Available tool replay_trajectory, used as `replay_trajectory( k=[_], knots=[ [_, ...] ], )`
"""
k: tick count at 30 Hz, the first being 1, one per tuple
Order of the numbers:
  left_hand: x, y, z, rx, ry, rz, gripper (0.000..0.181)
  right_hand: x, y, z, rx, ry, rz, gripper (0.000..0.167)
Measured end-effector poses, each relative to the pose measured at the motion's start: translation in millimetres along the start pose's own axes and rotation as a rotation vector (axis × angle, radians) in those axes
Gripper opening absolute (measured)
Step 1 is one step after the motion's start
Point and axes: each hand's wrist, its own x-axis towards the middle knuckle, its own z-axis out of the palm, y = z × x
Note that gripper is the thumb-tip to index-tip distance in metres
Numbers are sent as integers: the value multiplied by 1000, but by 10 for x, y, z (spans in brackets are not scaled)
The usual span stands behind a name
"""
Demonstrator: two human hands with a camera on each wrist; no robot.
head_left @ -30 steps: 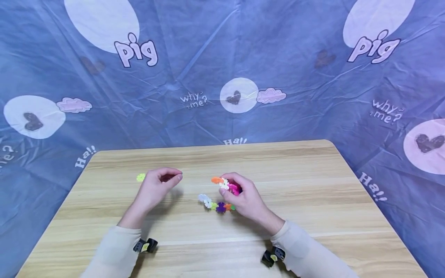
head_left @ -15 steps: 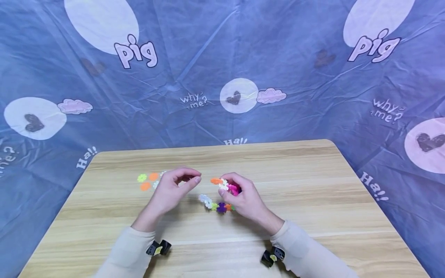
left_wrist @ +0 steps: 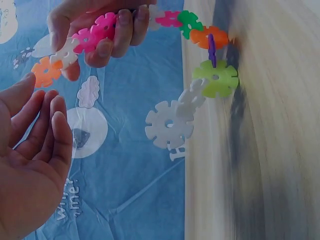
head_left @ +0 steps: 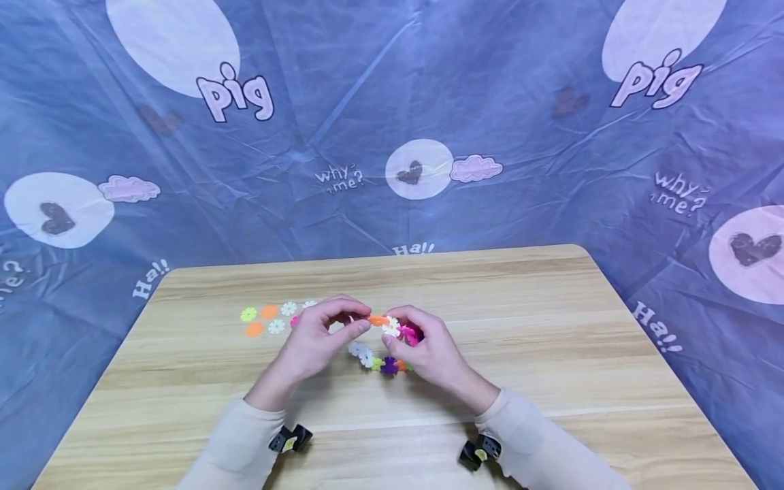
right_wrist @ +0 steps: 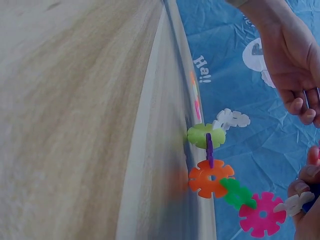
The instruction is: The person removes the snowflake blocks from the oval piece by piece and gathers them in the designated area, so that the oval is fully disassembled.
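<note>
Rightward across the head view the left hand point(head_left: 327, 337) has come, uncovering most of the loose pieces point(head_left: 269, 312) that it hid a second ago; the right hand point(head_left: 436, 350) has barely shifted. Left fingers sit close together at the edge of an orange piece point(left_wrist: 46, 72), in the upper left of the left wrist view, though I can't tell whether they pinch it. Right fingers are curled around the chain of flower-shaped pieces point(left_wrist: 190, 24), gripping it by its white and pink part near the middle of the head view. From there it swings below the right hand, through green, orange, purple and lime, to two whitish pieces hanging off the end. Left of centre in the head view, the loose ones, yellow-green, orange, white and pink, lie on the wood-grain counter point(head_left: 520, 306). Pale sleeves point(head_left: 545, 442) come in from the bottom, and blue printed cloth point(head_left: 533, 211) fills the upper half behind.
</note>
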Motion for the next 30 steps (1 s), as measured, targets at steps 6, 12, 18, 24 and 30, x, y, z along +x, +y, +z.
replay_trajectory(
  k=[6,12,18,24,30],
  knots=[
    [16,-11,33,21,-20,31,16,1,1,12,-9,-4,-22,30],
    [19,-19,71,-1,-35,67,13,12,11,24,-41,-20,-58,31],
    [2,-50,107,3,6,88,10,8,20,13,-39,-44,-45,38],
    [-18,-74,145,52,96,24,10,-17,39,-5,18,-65,84,46],
    [-53,-128,171,76,170,-13,8,-28,72,24,78,-59,158,44]
  ],
)
